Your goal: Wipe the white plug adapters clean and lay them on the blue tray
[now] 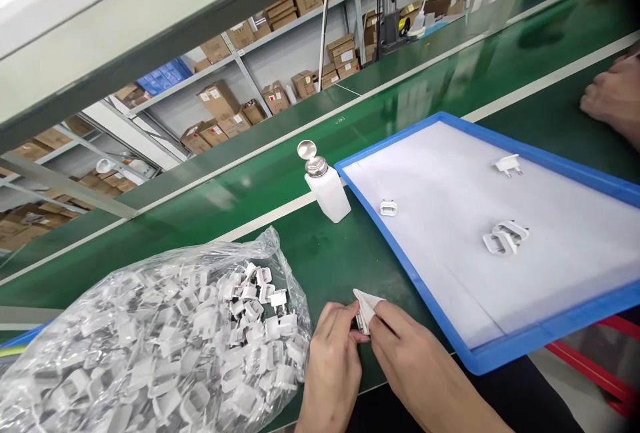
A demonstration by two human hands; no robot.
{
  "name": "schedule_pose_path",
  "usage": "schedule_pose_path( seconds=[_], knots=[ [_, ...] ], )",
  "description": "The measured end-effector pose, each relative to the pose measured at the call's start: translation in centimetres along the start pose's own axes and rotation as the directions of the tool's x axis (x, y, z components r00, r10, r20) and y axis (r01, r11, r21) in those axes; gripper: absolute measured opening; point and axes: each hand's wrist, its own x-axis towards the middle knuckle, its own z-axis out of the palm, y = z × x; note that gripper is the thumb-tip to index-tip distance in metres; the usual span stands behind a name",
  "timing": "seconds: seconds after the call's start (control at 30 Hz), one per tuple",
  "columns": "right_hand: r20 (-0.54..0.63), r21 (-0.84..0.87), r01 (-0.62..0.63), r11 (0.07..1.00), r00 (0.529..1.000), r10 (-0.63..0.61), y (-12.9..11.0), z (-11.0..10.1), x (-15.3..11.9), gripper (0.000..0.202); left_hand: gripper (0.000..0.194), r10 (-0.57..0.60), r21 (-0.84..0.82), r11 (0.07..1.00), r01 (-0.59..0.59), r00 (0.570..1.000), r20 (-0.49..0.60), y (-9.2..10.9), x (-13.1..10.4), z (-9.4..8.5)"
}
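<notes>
My left hand (334, 360) pinches a small white plastic part (361, 324), mostly hidden by the fingers. A folded white cloth (368, 306) is gripped in my right hand (411, 352) and touches that part. Both hands meet over the green table's near edge. To their left lies a clear plastic bag (165, 326) full of white plug parts. On their right, a blue-rimmed tray (430, 306) with a white bottom holds a plug part with two pins (509, 165), a small part (389, 208) and a touching group of parts (506, 238).
A white bottle (329, 193) with its metal lid raised stands beyond the hands, near the tray's left corner. Another person's hand (613, 96) rests at the far right. Shelves with cardboard boxes (220, 101) stand behind the green table (345, 253).
</notes>
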Motion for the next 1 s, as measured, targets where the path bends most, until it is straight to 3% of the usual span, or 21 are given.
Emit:
schedule_pose_path(
  seconds=[0.23,0.4,0.5,0.57,0.63,0.67,0.77,0.83,0.9,1.0],
  knots=[
    [-0.092,-0.017,0.09,0.996,0.992,-0.092,-1.1,0.3,-2.6,0.038,0.048,-0.022,0.07,0.997,0.022,1.0,0.0,0.5,0.0,-0.1],
    [-0.153,0.025,0.002,1.0,0.988,0.002,-2.1,-0.6,-1.3,0.031,0.047,0.188,0.079,0.98,-0.183,0.98,-0.063,0.3,-0.9,-0.6],
    [-0.116,0.067,-0.077,0.995,0.99,0.085,-2.2,-1.8,-0.2,0.029,0.054,0.303,0.083,0.951,-0.297,0.95,-0.08,0.3,-1.6,-1.1],
    [-0.032,0.191,-0.174,0.966,0.983,0.183,-1.9,-3.0,0.4,0.032,0.058,0.359,0.065,0.932,-0.355,0.931,-0.067,0.4,-1.9,-1.5],
    [0.144,0.43,-0.331,0.84,0.944,0.298,-1.3,-4.3,0.9,0.038,0.058,0.392,0.015,0.92,-0.392,0.917,-0.077,0.7,-1.9,-1.8],
    [0.246,0.544,-0.434,0.718,0.901,0.358,-1.0,-5.0,1.0,0.039,0.057,0.389,-0.021,0.919,-0.393,0.916,-0.099,1.0,-1.8,-2.0],
    [0.53,0.677,-0.702,0.219,0.672,0.517,-0.6,-6.3,1.0,0.033,0.05,0.294,-0.131,0.937,-0.323,0.935,-0.2,2.0,-1.4,-2.0],
    [0.618,0.683,-0.73,-0.042,0.546,0.565,-1.1,-6.1,0.7,0.036,0.042,0.182,-0.155,0.96,-0.233,0.942,-0.283,2.8,-1.1,-1.7],
    [0.609,0.722,-0.675,-0.149,0.519,0.6,-2.2,-5.1,0.2,0.042,0.039,0.087,-0.123,0.982,-0.143,0.92,-0.381,3.2,-1.1,-1.2],
    [0.491,0.786,-0.613,-0.078,0.543,0.681,-3.9,-3.4,-0.4,0.044,0.044,0.072,-0.012,0.996,-0.091,0.861,-0.503,3.3,-1.3,-0.3]
  ],
)
